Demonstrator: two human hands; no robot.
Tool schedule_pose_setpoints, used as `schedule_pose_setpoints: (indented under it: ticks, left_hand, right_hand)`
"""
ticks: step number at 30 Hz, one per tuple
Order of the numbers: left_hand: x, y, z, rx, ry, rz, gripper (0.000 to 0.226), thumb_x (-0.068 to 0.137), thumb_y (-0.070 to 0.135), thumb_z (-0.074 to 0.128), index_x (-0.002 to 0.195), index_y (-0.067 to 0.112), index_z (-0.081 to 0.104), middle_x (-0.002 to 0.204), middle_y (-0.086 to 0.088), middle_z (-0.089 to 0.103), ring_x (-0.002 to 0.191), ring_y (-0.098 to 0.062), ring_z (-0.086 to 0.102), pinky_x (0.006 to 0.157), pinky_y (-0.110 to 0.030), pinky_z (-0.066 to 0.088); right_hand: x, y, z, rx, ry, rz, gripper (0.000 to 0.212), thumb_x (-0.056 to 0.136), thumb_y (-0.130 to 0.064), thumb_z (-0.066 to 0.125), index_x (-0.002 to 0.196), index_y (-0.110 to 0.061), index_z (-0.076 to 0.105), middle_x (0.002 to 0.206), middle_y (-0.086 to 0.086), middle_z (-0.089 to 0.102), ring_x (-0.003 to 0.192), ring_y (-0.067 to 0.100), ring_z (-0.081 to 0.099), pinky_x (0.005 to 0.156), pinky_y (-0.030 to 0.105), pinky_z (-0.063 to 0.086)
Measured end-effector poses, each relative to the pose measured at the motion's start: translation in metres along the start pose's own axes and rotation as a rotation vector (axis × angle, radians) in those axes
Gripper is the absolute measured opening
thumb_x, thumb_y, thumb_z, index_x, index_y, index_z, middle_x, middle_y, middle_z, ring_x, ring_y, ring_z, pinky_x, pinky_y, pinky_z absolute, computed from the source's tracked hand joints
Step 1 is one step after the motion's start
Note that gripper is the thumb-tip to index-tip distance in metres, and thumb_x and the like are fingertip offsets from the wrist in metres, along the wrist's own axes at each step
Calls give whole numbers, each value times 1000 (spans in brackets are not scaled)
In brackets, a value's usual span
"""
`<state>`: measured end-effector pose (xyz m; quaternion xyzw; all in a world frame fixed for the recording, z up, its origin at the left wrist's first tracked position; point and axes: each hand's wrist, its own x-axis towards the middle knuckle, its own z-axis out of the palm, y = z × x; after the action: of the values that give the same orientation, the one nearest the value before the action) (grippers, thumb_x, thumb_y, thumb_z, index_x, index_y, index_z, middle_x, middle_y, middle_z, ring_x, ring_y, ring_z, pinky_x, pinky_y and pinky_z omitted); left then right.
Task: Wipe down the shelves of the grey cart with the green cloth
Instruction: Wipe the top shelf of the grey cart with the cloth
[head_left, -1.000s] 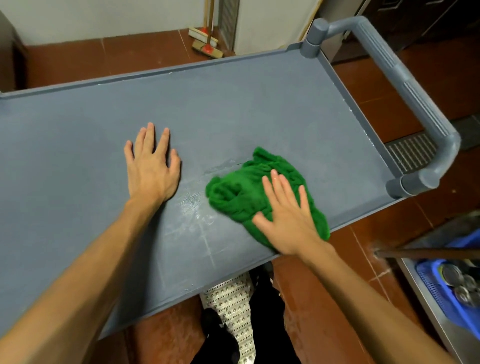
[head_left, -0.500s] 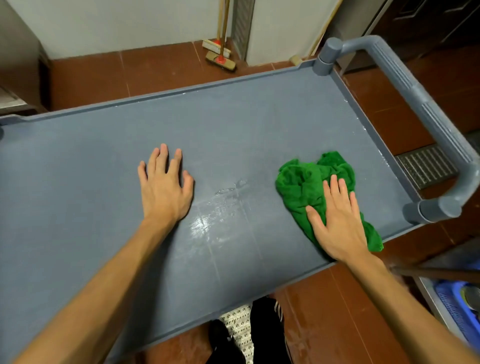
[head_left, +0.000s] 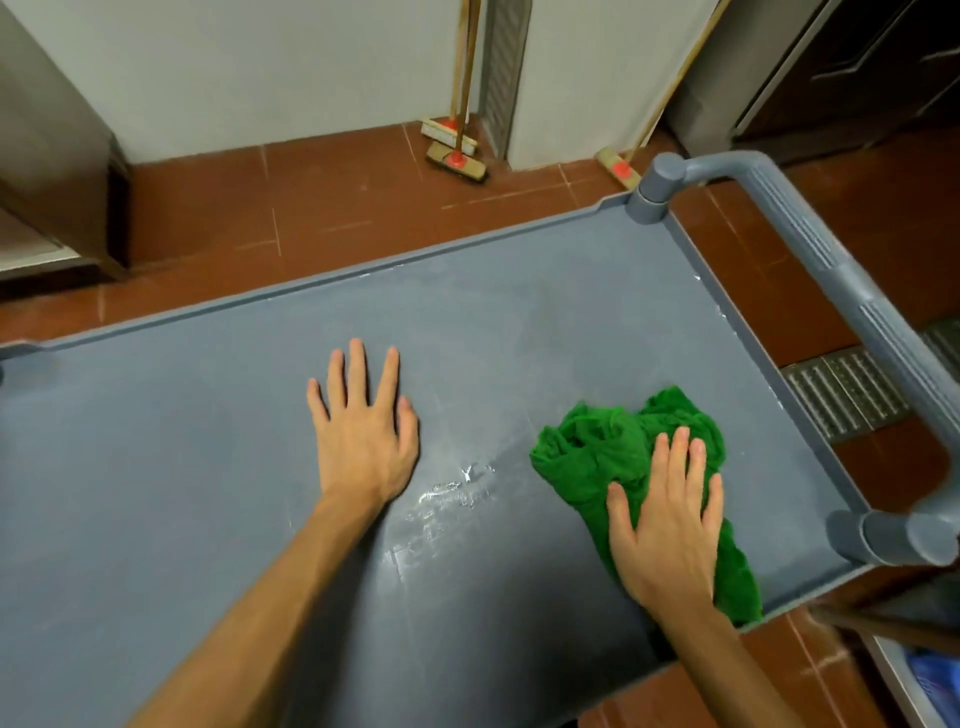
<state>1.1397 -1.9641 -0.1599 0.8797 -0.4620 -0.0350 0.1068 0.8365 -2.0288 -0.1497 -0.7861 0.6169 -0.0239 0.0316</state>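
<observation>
Red floor tiles (head_left: 208, 208) surrounded the grey cart (head_left: 363, 285), its top shelf (head_left: 519, 332) streaked wet; brooms (head_left: 457, 156) leaned at the wall (head_left: 260, 78). The left grip (head_left: 363, 441) lay spread flat mid-shelf; the right grip (head_left: 670, 530), fingers straight, pressed the green cloth (head_left: 592, 457) near the handle (head_left: 831, 291), further right than a second earlier.
</observation>
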Motion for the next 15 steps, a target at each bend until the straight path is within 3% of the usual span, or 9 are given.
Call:
schedule_pose_setpoints:
  ticks: [4,9,15]
  left_hand:
    - [7,-1,3,22,0,-14,60,101,41,29,158,23,34,166,-17,23,155,-37,16,123,-60,14]
    - [14,-2,7,44,0,-18,60,101,43,31,158,25,32,167,-15,21,155,-36,14,123,-60,13]
    - [14,-3,8,69,-17,-20,61,100,42,35,158,27,31,168,-14,21,156,-36,12,122,-60,13]
  right_hand:
    - [47,-31,5,51,43,85,82,90,-52,25,153,0,25,163,16,19,152,30,13,122,51,8]
    - [126,-99,9,251,50,194,86,92,-57,24,155,0,17,165,14,11,153,27,8,123,48,3]
    - [214,-206,7,544,75,110,71,100,-49,40,152,-3,29,162,15,22,151,27,17,123,42,7]
